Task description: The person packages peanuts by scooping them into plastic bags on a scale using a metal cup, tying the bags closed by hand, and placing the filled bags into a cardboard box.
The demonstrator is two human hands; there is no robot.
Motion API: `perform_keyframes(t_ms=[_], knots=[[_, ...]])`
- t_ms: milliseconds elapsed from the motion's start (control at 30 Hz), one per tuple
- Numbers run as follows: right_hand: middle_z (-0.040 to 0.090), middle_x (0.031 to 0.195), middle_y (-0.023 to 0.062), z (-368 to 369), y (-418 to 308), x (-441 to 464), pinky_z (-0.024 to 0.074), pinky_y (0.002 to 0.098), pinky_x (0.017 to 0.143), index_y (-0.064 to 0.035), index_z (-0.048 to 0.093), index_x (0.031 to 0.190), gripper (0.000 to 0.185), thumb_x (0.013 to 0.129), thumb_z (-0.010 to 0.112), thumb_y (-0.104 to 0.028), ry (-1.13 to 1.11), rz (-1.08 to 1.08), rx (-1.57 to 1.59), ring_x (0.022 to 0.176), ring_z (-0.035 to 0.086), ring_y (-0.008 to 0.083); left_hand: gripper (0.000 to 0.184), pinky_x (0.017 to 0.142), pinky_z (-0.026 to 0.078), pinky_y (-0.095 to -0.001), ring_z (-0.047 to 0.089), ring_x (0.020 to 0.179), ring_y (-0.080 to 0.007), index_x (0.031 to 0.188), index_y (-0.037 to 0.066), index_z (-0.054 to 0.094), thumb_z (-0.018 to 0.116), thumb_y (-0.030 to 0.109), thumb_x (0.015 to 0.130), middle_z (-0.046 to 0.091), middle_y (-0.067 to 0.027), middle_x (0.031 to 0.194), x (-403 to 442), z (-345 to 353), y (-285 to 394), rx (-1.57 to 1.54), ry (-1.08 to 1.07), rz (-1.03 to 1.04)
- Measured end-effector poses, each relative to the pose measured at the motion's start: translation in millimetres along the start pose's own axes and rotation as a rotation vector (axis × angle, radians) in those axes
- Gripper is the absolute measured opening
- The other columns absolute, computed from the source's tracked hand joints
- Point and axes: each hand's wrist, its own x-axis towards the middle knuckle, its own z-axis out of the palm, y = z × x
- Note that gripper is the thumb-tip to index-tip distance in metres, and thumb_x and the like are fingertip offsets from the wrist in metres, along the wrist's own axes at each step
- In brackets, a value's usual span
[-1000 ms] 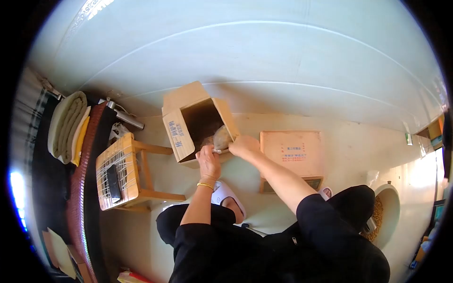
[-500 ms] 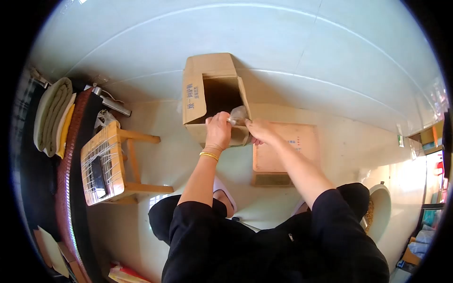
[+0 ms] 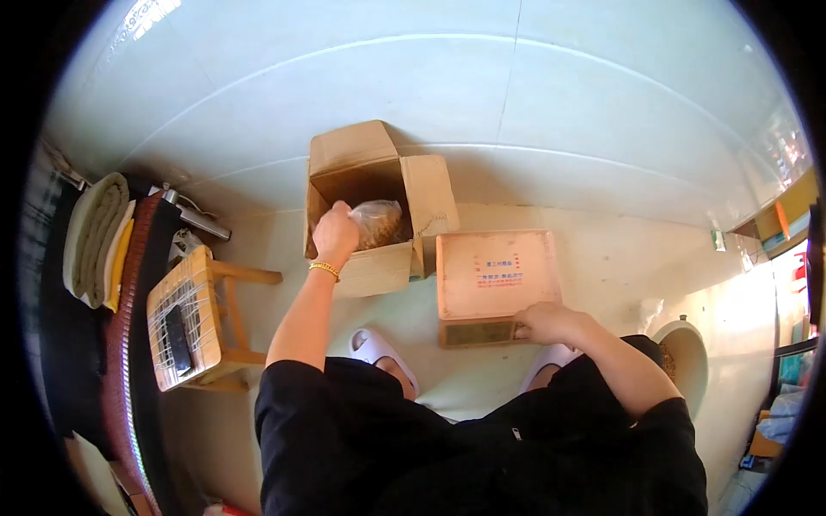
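Observation:
My left hand (image 3: 336,235) is closed on the gathered top of a clear plastic bag (image 3: 379,221) with small brown pieces inside. The bag rests within the open cardboard box (image 3: 372,273), whose flaps are spread outward. My right hand (image 3: 551,325) has its fingers bent together against the front right corner of a low unit that looks like a weighing scale (image 3: 495,268). This unit has a flat orange-pink printed top and a dark greenish front panel. My right fingertips are partly hidden, and I see nothing held in them.
A wooden stool (image 3: 185,322) with a dark phone-like object (image 3: 178,338) on its woven seat stands at left. Folded cloths (image 3: 99,241) lie on a bench beside it. A pale tub (image 3: 691,365) sits by my right knee, and a tiled wall (image 3: 516,103) rises behind.
My right hand has left the bag and moved right and down to the scale-like unit. The bag now lies in the box with my left hand still on it, and the box's right flap is folded outward.

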Motion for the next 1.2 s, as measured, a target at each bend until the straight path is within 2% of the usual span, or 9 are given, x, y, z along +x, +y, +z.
perform_keyframes(t_ms=[133,267,333,600,733,800,967,1100,1200], knots=[[0.064,0.099,0.0194,3,16,0,0.0469,0.0432,0.082,-0.0008,0.062,0.1,0.028,0.085,0.057,-0.023,0.127,0.096,-0.131,0.096,0.06,0.0343,0.023,0.09,0.038,-0.0463,0.061,0.097,-0.0341,0.099,0.009,0.062,0.052,0.02,0.081,0.066,-0.0184,0.097,10,-27,-11,0.073,0.203,-0.059],[0.064,0.099,0.0178,0,17,1,0.047,0.0433,0.082,-0.0031,0.062,0.1,0.026,0.083,0.059,-0.022,0.223,0.054,-0.121,0.095,0.061,0.0331,0.024,0.09,0.04,-0.0465,0.062,0.097,-0.0336,0.1,0.009,0.064,0.053,0.02,0.081,0.066,-0.0173,0.099,13,-35,-42,0.123,0.166,-0.21],[0.062,0.097,0.0168,0,10,5,0.0465,0.0419,0.082,-0.0028,0.059,0.102,0.028,0.087,0.058,-0.026,0.255,-0.002,-0.182,0.095,0.06,0.0325,0.024,0.088,0.044,-0.0457,0.061,0.098,-0.0345,0.099,0.008,0.066,0.055,0.018,0.08,0.066,-0.0176,0.101,10,-29,-52,0.042,0.13,-0.337],[0.063,0.089,0.0162,-8,-10,11,0.0474,0.0428,0.077,-0.0027,0.06,0.094,0.023,0.082,0.061,-0.023,0.333,-0.115,-0.161,0.089,0.061,0.0322,0.025,0.085,0.048,-0.0447,0.061,0.098,-0.0376,0.099,0.003,0.067,0.055,0.011,0.078,0.064,-0.0232,0.101,48,-7,-40,0.045,-0.099,-0.064],[0.062,0.086,0.0161,-17,-8,12,0.047,0.0433,0.076,-0.0032,0.058,0.093,0.022,0.081,0.062,-0.021,0.404,-0.142,-0.154,0.086,0.061,0.0327,0.024,0.083,0.049,-0.044,0.061,0.099,-0.0389,0.097,0.0,0.067,0.053,0.01,0.08,0.064,-0.0234,0.103,69,4,-30,0.151,-0.234,-0.258],[0.062,0.086,0.0158,-17,-6,11,0.0469,0.0428,0.076,-0.0032,0.058,0.093,0.022,0.08,0.063,-0.02,0.413,-0.147,-0.162,0.087,0.061,0.0323,0.021,0.084,0.049,-0.044,0.06,0.099,-0.0406,0.094,0.001,0.068,0.059,0.013,0.08,0.064,-0.0236,0.1,76,19,-34,0.179,-0.218,-0.323],[0.062,0.086,0.0144,-16,-6,4,0.0468,0.041,0.076,-0.0035,0.058,0.093,0.021,0.08,0.062,-0.019,0.421,-0.157,-0.133,0.086,0.061,0.0306,0.022,0.084,0.05,-0.043,0.061,0.101,-0.0382,0.097,0.0,0.068,0.059,0.015,0.084,0.063,-0.0216,0.107,90,56,-45,0.26,-0.217,-0.311],[0.063,0.085,0.013,-19,-4,-1,0.0468,0.04,0.074,-0.004,0.058,0.095,0.021,0.079,0.061,-0.017,0.471,-0.168,-0.144,0.083,0.061,0.0295,0.029,0.088,0.048,-0.044,0.057,0.109,-0.0374,0.107,0.001,0.06,0.06,0.019,0.085,0.059,-0.0187,0.117,87,54,-34,0.247,-0.23,-0.259],[0.063,0.084,0.0127,-18,-5,-3,0.0465,0.0402,0.074,-0.0041,0.058,0.095,0.021,0.078,0.061,-0.016,0.49,-0.181,-0.152,0.082,0.061,0.0294,0.03,0.088,0.047,-0.0446,0.056,0.108,-0.0374,0.108,0.002,0.058,0.06,0.022,0.085,0.059,-0.0184,0.116,93,49,-20,0.314,-0.306,-0.223]])
